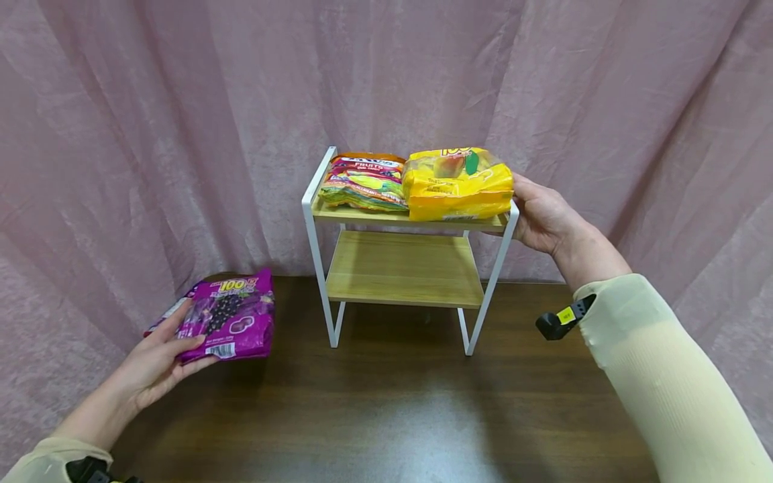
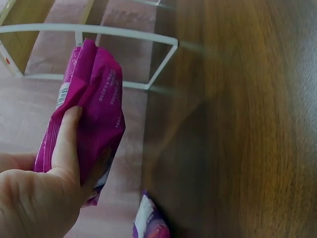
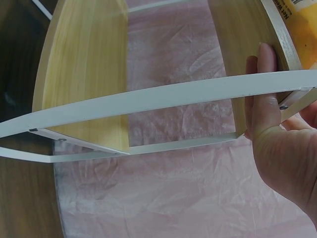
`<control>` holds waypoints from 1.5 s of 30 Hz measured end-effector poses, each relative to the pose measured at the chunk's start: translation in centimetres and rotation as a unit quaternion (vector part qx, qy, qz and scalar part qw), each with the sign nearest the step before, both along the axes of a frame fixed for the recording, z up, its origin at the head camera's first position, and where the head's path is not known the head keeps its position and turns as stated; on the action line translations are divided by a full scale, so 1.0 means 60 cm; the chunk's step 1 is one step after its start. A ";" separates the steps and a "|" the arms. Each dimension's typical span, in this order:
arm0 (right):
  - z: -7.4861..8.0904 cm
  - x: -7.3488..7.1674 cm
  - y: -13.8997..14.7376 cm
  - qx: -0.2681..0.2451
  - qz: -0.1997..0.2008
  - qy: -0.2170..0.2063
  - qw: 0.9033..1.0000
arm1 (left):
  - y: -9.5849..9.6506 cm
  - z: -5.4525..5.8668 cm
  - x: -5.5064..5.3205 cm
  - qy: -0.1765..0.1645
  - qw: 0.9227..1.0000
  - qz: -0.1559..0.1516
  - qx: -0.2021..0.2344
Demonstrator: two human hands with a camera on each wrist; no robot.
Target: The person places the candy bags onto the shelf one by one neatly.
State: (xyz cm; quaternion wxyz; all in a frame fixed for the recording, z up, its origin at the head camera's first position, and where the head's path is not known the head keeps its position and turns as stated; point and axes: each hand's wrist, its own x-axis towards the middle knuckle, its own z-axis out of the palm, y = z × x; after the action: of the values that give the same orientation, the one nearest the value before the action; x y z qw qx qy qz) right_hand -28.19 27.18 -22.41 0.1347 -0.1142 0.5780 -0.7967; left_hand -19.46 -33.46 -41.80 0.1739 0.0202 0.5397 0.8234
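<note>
Above the dark wooden worktop (image 1: 302, 402), a purple plastic bag (image 1: 244, 318) is gripped by the fingers of the left hand (image 1: 160, 355). Beyond, a white-framed, two-tier wooden rack (image 1: 404, 268) is gripped at its upper right end by the right hand (image 1: 546, 216), beside a yellow plastic bag (image 1: 461, 191).

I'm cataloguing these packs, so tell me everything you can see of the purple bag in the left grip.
The purple bag is glossy and looks like soft plastic film. Its front shows a yellow "100", dark grapes and a white barcode near its bottom; the left wrist view shows creases. The left grip holds its left end, fingers over the printed front. It appears lifted off the wood-look surface, left of the shelf rack. Whether it is sealed cannot be told.
</note>
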 end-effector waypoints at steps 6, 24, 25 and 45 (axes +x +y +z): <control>0.001 0.001 0.001 -0.002 -0.001 0.000 1.000 | 0.011 0.008 0.014 0.008 1.000 0.006 0.017; 0.003 0.007 0.004 0.008 -0.009 -0.010 1.000 | 0.017 0.035 0.054 0.041 0.999 -0.031 0.017; 0.003 0.007 0.003 0.005 -0.008 -0.010 1.000 | 0.017 0.035 0.057 0.042 0.998 -0.035 0.014; 0.002 0.006 0.000 0.007 -0.010 -0.011 1.000 | 0.003 0.034 0.108 0.048 0.995 -0.083 0.001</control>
State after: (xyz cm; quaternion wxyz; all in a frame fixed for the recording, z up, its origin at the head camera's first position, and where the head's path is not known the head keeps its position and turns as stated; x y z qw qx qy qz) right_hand -27.85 27.19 -22.26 0.1338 -0.0990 0.5831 -0.7951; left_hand -12.99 -33.28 -39.77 0.2156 0.1046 0.5433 0.8046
